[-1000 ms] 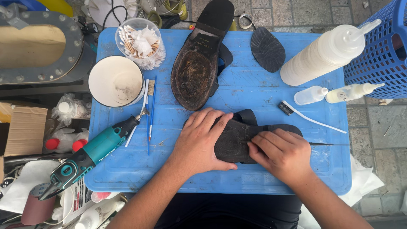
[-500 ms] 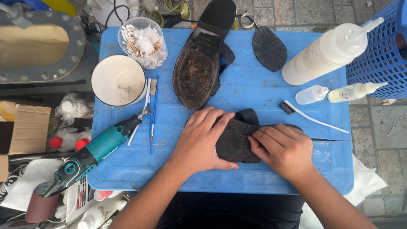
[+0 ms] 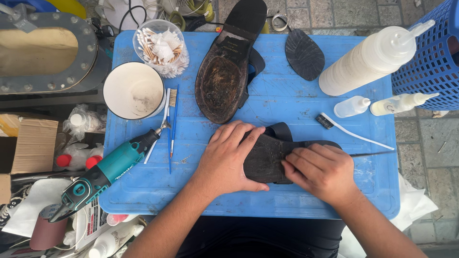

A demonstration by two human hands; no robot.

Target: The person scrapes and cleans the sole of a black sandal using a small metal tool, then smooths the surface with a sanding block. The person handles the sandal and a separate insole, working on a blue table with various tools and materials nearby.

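Black sole (image 3: 265, 160) under my hands, bright blue tabletop (image 3: 287, 102), teal-and-black rotary tool (image 3: 107, 172), white cup (image 3: 134, 91).

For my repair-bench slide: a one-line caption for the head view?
Both hands, left hand and right hand, press a dark shoe sole-up on a blue table.

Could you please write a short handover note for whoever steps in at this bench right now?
Left hand: flat on the near black shoe, which lies sole up on the blue table, pinning its left end.
Right hand: fingertips pressing on the same sole from the right.
Second shoe lies sole up further back, its sole bare and rough; a loose black rubber sole piece sits beside it.
Rotary tool, brushes, white cup on the left; large glue bottle, two small bottles and a white toothbrush on the right.
Done: both shoes turned sole up. Left: loose sole piece not attached.
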